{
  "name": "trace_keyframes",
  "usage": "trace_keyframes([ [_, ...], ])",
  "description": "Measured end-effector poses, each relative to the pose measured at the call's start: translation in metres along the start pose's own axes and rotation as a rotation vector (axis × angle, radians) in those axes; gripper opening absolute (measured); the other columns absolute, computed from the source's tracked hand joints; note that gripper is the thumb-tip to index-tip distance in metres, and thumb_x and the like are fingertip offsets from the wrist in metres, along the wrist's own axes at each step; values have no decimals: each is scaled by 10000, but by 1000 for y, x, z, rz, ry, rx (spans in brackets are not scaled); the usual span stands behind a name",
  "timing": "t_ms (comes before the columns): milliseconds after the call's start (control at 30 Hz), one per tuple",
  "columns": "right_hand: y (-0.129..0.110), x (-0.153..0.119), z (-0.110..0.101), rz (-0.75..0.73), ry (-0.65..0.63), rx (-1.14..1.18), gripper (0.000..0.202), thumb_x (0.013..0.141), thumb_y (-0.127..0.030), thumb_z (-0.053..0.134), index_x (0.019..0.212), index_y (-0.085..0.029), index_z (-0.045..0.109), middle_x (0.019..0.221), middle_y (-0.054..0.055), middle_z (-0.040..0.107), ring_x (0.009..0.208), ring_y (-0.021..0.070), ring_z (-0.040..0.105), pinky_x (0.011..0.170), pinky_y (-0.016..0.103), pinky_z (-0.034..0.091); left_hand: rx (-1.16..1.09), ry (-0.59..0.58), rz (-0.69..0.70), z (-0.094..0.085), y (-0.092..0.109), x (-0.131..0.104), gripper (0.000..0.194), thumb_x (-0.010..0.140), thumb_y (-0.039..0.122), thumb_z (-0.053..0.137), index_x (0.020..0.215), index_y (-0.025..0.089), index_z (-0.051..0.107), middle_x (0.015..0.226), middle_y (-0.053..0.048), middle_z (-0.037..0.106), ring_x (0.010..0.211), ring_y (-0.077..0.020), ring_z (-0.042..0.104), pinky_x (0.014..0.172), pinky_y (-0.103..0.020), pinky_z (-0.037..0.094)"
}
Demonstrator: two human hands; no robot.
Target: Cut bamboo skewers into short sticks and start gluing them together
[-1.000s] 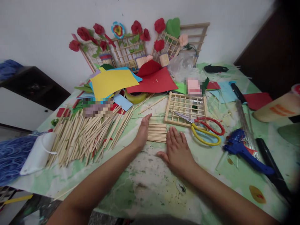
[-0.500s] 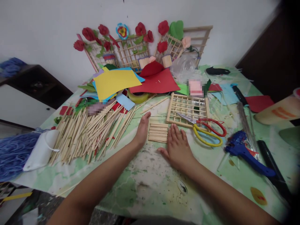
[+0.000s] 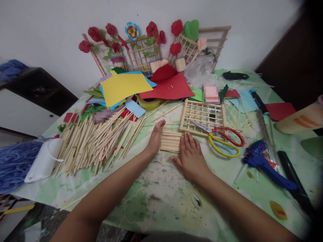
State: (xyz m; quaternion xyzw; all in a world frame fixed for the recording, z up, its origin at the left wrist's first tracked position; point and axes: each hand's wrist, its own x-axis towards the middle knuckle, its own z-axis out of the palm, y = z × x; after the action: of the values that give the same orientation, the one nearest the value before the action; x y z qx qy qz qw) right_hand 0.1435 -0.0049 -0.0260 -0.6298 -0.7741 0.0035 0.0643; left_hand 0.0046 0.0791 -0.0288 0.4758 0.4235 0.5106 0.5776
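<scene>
A row of short wooden sticks lies side by side on the table between my two hands. My left hand stands on edge with fingers stretched out, its palm against the sticks' left ends. On the other side my right hand lies flat, fingertips at the sticks' right ends and thumb apart. Just beyond the right fingers is a wooden stick lattice. Scissors with red and yellow handles rest partly over its near corner.
Long loose sticks are heaped at left, beside blue yarn. A blue glue gun lies at right near a bottle. Coloured sheets and lattices with paper flowers occupy the back.
My left hand has moved slightly right, closing the small gap to the left ends of the short sticks. My right hand stays nearly in place.
</scene>
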Motion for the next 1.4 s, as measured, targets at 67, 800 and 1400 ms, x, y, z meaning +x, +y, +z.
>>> trace_keyframes([
  [67,0,0,-1,12,10,12,869,854,-642,275,1376,51,301,1467,244,222,1386,319,101,1116,451,98,36,-7,15,-2,0,-1,628,907,579,156,1274,145,423,1379,-128,434,1308,-196,369,1108,-369,250],
  [800,17,-5,-1,40,161,315,692,919,-520,204,1337,2,382,1405,218,375,1342,291,250,1051,482,258,1588,-490,427,4,9,-20,677,897,562,213,1437,156,222,1514,-97,191,1401,-231,130,1123,-481,74],
  [1400,18,-6,4,3,222,261,621,919,-455,253,1342,-16,375,1390,218,395,1334,294,268,1036,492,283,1616,-448,440,5,11,-14,690,896,563,217,1438,136,214,1510,-117,198,1397,-223,145,1118,-470,113],
])
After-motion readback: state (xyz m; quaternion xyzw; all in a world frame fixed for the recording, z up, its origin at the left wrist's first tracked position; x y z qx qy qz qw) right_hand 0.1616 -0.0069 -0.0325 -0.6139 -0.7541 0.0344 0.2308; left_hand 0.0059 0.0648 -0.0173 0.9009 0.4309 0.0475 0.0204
